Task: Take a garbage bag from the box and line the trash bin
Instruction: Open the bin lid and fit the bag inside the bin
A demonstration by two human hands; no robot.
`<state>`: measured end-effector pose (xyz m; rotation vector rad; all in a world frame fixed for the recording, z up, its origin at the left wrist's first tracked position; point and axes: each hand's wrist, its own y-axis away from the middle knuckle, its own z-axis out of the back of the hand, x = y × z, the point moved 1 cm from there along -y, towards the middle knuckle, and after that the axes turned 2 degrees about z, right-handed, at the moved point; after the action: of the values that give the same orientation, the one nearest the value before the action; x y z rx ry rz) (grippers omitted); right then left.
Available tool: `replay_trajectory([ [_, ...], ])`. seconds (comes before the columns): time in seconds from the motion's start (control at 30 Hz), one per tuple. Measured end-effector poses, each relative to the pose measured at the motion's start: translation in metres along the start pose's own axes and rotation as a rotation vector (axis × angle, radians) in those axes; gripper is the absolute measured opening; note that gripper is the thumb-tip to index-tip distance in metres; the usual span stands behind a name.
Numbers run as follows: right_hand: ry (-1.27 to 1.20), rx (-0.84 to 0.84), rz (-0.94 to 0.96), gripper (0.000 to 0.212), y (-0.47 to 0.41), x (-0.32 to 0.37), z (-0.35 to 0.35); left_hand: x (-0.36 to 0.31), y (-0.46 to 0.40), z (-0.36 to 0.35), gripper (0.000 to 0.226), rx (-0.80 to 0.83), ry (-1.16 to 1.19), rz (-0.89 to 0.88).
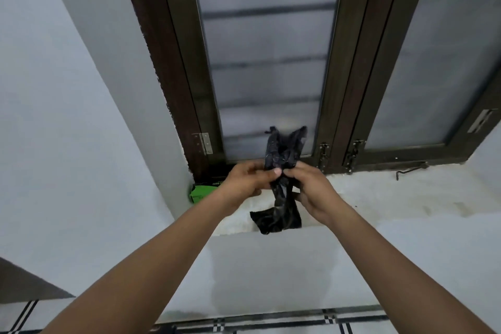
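A black garbage bag (282,149), still bunched and folded, is held upright over the window sill. My left hand (248,180) pinches it from the left at its middle. My right hand (310,190) pinches it from the right, fingertips nearly meeting the left thumb. The bag's two handle ends stick up above my hands and its lower end (276,219) hangs down to the sill's front edge. A green garbage bag box (200,192) lies on the sill's left corner, partly hidden behind my left hand. No trash bin is in view.
The white sill (393,198) runs right under a dark-framed frosted window (268,62). A metal window stay (410,169) lies on the sill at right. White walls close in at left and below; tiled floor (271,323) shows at the bottom.
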<state>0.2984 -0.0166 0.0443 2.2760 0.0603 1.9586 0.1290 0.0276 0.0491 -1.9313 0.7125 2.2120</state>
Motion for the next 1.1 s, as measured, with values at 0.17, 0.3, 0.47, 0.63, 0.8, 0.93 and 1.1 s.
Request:
replay_trajectory([
  [0.17,0.002,-0.186,0.035,0.016,0.031,0.001,-0.034,0.008,0.03,0.013,0.028,-0.16,-0.032,-0.181],
  [0.3,0.228,-0.076,-0.022,0.036,0.072,-0.015,-0.072,0.013,0.055,0.023,0.034,-0.244,-0.076,-0.37],
  [0.47,0.167,-0.288,-0.026,0.013,0.11,-0.021,-0.096,0.022,0.099,0.034,0.036,-0.293,-0.209,-0.536],
  [0.63,-0.08,-0.369,0.036,0.024,0.138,-0.008,-0.104,0.022,0.139,0.035,0.04,-0.012,-0.25,-0.324],
  [0.8,-0.174,-0.421,0.08,0.014,0.171,-0.011,-0.104,0.041,0.167,0.034,0.025,0.263,-0.319,-0.128],
  [0.93,0.167,-0.073,-0.078,0.059,0.22,-0.028,-0.094,0.046,0.196,0.017,0.01,0.013,-0.12,-0.179],
  [1.1,0.196,0.014,-0.138,0.02,0.274,-0.054,-0.097,0.055,0.247,-0.002,0.048,-0.076,-0.102,-0.114],
])
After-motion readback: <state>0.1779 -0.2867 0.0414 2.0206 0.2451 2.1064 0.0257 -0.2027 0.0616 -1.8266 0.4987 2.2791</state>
